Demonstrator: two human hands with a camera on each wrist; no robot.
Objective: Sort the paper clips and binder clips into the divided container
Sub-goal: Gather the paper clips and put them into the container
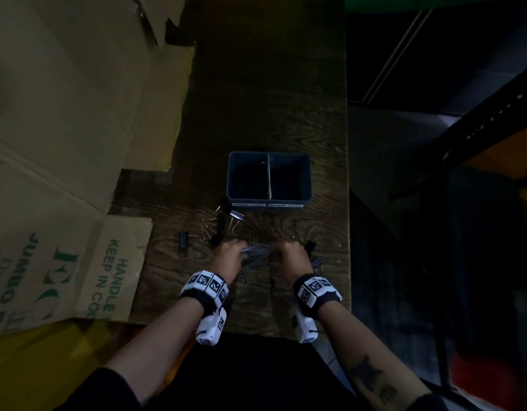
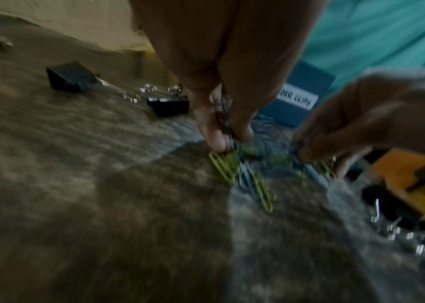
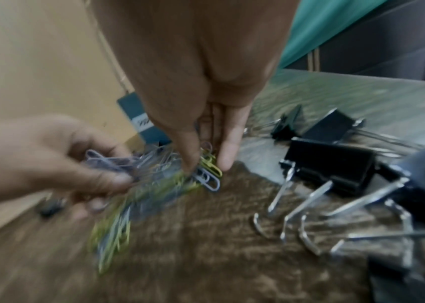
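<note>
Steel paper clips [image 3: 118, 162] bunch in the left hand [image 1: 226, 258]; the right hand [image 1: 291, 256] pinches more; tangled clips could spill before reaching the container [image 1: 269, 200].

Both forearms are extended forward, wrists banded. The left hand [image 1: 226, 256] is curled, its fingers [image 3: 113, 176] closed in a pinch. The right hand [image 1: 291, 256] is pointed downward, fingertips [image 3: 225, 162] pinched.

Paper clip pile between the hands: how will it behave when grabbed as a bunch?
The paper clips are thin loose wire, so they will probably snag together and shed strays. The left hand holds a splayed bunch, so likely light but slippery.
</note>
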